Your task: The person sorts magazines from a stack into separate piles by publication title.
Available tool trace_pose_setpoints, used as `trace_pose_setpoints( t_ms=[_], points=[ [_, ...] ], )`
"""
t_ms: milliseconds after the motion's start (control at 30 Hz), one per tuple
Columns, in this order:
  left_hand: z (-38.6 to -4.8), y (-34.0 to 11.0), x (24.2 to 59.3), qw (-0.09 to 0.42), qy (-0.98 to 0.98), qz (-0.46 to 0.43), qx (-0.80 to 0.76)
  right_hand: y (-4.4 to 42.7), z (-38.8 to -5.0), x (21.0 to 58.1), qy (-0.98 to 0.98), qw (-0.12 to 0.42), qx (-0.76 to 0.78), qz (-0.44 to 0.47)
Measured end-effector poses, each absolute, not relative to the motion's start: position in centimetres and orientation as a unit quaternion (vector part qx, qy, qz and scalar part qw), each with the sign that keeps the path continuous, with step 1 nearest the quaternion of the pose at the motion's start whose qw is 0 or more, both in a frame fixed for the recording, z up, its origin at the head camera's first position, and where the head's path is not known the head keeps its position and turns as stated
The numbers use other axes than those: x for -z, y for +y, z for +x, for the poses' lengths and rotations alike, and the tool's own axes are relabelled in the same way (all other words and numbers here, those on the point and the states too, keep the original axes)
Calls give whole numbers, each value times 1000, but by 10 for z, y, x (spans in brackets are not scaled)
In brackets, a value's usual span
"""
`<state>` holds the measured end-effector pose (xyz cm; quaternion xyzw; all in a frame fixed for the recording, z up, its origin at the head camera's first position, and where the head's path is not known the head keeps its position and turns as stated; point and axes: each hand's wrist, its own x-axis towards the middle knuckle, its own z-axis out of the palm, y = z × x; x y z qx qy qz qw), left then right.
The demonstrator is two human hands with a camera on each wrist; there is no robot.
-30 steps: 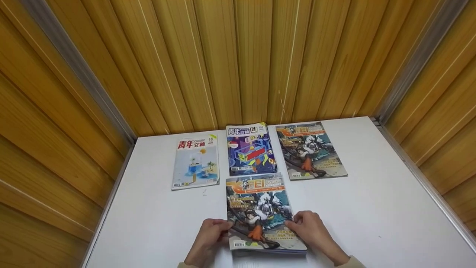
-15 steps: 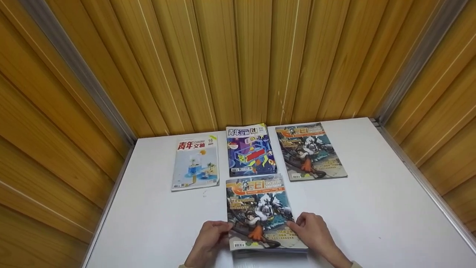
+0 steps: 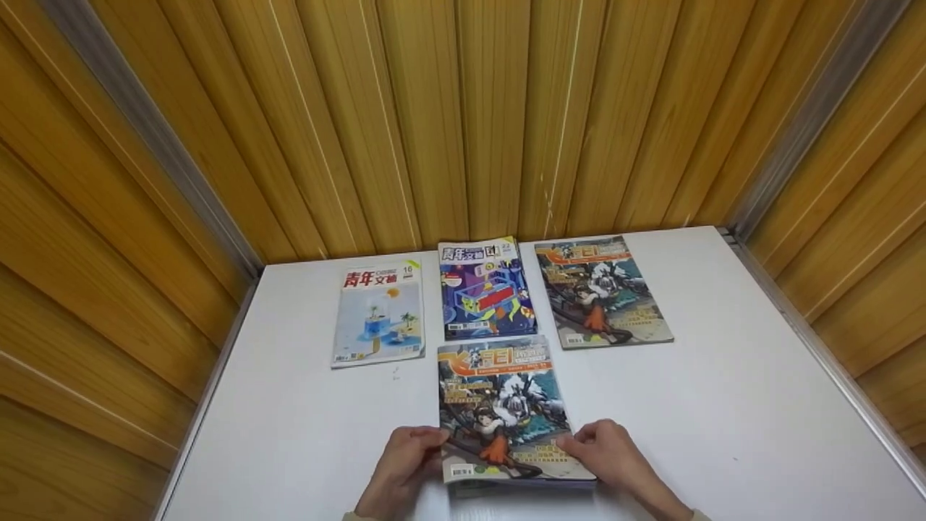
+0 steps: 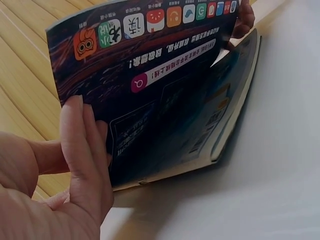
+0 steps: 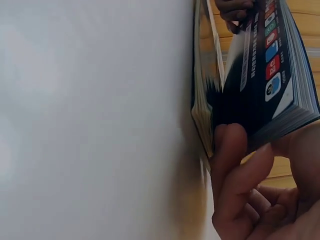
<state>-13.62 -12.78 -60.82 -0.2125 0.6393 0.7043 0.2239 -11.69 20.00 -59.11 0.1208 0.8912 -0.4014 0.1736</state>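
In the head view, a magazine (image 3: pixel 506 412) with an orange title and a comic-style cover lies tilted near the front of the table. My left hand (image 3: pixel 405 463) pinches its left edge, thumb on top. Its right edge, close to the near corner, is pinched by my right hand (image 3: pixel 611 452). The left wrist view shows its dark back cover (image 4: pixel 145 95) with a row of app icons, the near side raised. Beneath it, another magazine (image 4: pixel 222 117) lies on the table, mostly covered.
Three spots at the back of the white table (image 3: pixel 304 427) hold magazines: a pale-blue one (image 3: pixel 380 318) at left, a purple one (image 3: pixel 488 289) in the middle, a comic-covered one (image 3: pixel 604 293) at right. Wood-patterned panels (image 3: pixel 448 116) enclose the table's back and sides.
My right hand has slid slightly along the magazine's edge toward the near corner. Both hands keep their hold, and the magazine stays in almost the same place.
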Motion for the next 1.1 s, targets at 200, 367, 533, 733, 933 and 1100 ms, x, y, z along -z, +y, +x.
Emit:
trace_pose_setpoints(
  t_ms=[200, 367, 533, 733, 933, 1100],
  points=[
    [-135, -131, 609, 238, 623, -206, -716, 198, -127, 596, 853, 179, 461, 166],
    [-134, -132, 610, 253, 620, -212, -712, 199, -133, 600, 836, 190, 480, 185],
    [-134, -133, 610, 258, 616, -224, -710, 198, -136, 601, 821, 191, 500, 198],
    [-135, -132, 609, 248, 643, -214, -692, 196, -138, 596, 820, 177, 507, 199],
    [-131, -132, 605, 257, 651, -201, -685, 196, -138, 592, 808, 182, 521, 207],
    [-131, -132, 598, 249, 681, -187, -662, 197, -138, 585, 793, 176, 547, 204]
  ],
)
